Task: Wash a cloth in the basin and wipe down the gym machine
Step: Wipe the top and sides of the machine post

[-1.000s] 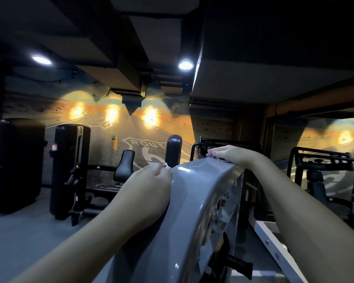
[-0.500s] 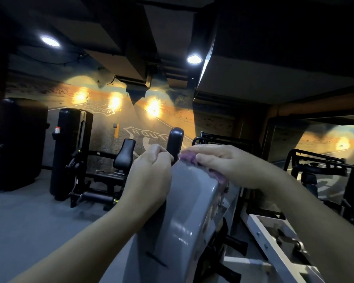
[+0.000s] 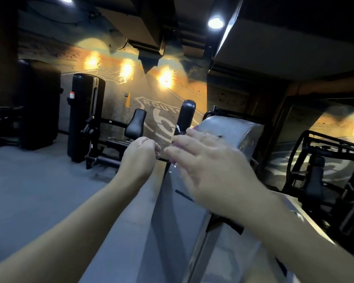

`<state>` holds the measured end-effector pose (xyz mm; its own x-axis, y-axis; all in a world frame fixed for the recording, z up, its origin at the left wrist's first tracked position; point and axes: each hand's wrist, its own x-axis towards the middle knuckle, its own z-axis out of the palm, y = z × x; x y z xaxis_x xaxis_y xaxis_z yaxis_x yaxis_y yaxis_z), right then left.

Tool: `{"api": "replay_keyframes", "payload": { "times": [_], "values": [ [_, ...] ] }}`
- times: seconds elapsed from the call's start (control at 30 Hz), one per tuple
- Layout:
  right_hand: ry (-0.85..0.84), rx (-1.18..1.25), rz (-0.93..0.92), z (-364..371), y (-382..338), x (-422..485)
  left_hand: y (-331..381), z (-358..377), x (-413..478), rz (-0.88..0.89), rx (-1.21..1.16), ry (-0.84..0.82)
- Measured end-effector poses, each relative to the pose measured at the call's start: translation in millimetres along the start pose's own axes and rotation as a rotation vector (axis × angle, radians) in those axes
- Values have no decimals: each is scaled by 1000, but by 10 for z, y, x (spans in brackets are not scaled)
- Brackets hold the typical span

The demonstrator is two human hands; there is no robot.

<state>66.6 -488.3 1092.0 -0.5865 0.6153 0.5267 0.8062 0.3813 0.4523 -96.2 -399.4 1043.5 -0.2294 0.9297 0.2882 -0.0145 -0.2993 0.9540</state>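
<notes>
Currently the right hand lies flat over the upper left edge of the grey gym machine, its fingers straight and spread, pointing left. The image of this hand is motion-blurred. A faint purple trace shows at the fingertips and beneath them; presumably the cloth, pressed under the palm, but the outline is too smeared to fix. The fingertips reach just past the machine's left edge.

Left hand: curled into a loose fist, just beside the right fingertips, off the machine's left side. Whether it pinches a corner of the cloth cannot be told.

Machine cover: rounded top, sloping down toward the viewer; a sharp left edge runs down the frame. Left of that edge is open grey floor. A black padded machine stands well apart at the rear left. Right of the cover, a black frame stands near.
</notes>
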Motion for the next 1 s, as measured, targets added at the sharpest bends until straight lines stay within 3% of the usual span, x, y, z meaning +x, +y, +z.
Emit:
{"api": "replay_keyframes", "payload": {
  "times": [0.17,0.23,0.33,0.4,0.53,0.67,0.7,0.8,0.93,1.0],
  "values": [
    [-120,-99,-207,222,-240,-380,-144,-40,-69,-65,-57,-71],
    [-103,-78,-126,14,-79,-191,-190,-62,-111,-68,-49,-87],
    [-191,74,168,-235,188,154,-230,-111,-125,-98,-44,-81],
    [-150,45,185,-177,173,172,-254,-167,-126,-136,-54,-70],
    [-88,-238,-77,295,-455,-187,-365,-341,-212,-148,-46,-69],
    [-457,-441,-405,796,-917,-756,-378,-346,-286,-285,-66,-66],
    [-453,-423,-440,795,-891,-838,-382,-342,-320,-316,-60,-84],
    [-228,-256,-391,513,-540,-783,-402,-352,-453,-269,-43,-118],
    [20,-206,-32,68,-75,-467,-202,-239,-555,-293,-71,-140],
    [108,-158,13,121,-119,-523,-145,-173,-592,-330,-75,-163]
  ]
}}
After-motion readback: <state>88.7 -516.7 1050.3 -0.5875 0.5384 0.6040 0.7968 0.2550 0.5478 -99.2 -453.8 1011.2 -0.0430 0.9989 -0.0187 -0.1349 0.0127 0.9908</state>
